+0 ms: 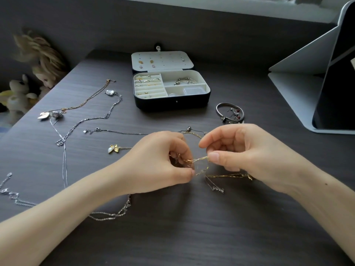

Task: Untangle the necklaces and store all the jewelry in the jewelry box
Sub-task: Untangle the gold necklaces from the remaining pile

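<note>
Over the middle of the dark wooden table (192, 227), my left hand (159, 162) and my right hand (244, 152) each pinch a tangled gold chain (197, 160) stretched between them. More of that chain trails right under my right hand. The open jewelry box (207, 92) sits behind, holding rings, bangles and earrings. Several untangled necklaces lie to the left: a silver chain with a heart pendant (110, 92), a rose-gold one (84, 103), and a gold flower pendant (113, 148).
A silver bangle with red-stoned earrings (229, 113) lies right of the box. A tablet on a folded grey stand (299, 77) rises at the right. Plush toys (19, 95) sit off the table's left edge. Another silver chain (107, 215) lies under my left forearm.
</note>
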Demonstrator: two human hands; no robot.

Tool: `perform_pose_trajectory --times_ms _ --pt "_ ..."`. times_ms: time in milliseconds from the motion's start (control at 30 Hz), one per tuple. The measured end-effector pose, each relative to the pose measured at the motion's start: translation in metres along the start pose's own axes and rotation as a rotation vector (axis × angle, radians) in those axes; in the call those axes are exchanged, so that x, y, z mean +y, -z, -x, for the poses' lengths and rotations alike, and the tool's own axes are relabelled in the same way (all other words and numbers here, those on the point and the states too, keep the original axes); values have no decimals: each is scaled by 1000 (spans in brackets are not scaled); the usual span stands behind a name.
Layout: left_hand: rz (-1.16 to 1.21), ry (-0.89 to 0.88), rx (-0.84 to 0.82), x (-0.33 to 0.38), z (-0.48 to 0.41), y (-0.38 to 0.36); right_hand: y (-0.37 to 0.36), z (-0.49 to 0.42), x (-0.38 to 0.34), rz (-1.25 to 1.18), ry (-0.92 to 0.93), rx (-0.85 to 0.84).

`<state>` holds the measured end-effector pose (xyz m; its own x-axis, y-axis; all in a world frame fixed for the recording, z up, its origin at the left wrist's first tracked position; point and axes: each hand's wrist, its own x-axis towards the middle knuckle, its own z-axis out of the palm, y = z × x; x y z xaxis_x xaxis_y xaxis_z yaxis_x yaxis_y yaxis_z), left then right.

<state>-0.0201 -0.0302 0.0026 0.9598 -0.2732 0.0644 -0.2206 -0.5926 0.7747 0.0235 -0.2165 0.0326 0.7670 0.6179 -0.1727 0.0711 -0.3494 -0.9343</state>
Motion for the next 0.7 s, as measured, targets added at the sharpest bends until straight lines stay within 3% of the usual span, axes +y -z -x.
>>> perform_pose_trajectory --times_ms 133,500,700 --pt "-39 3 5 0 0 0 0 0 1 88 -1 -4" --pt "-119 45 75 -3 -1 0 0 7 3 673 89 99" --pt "-178 20 122 -6 0 -3 -5 6 7 722 101 207"
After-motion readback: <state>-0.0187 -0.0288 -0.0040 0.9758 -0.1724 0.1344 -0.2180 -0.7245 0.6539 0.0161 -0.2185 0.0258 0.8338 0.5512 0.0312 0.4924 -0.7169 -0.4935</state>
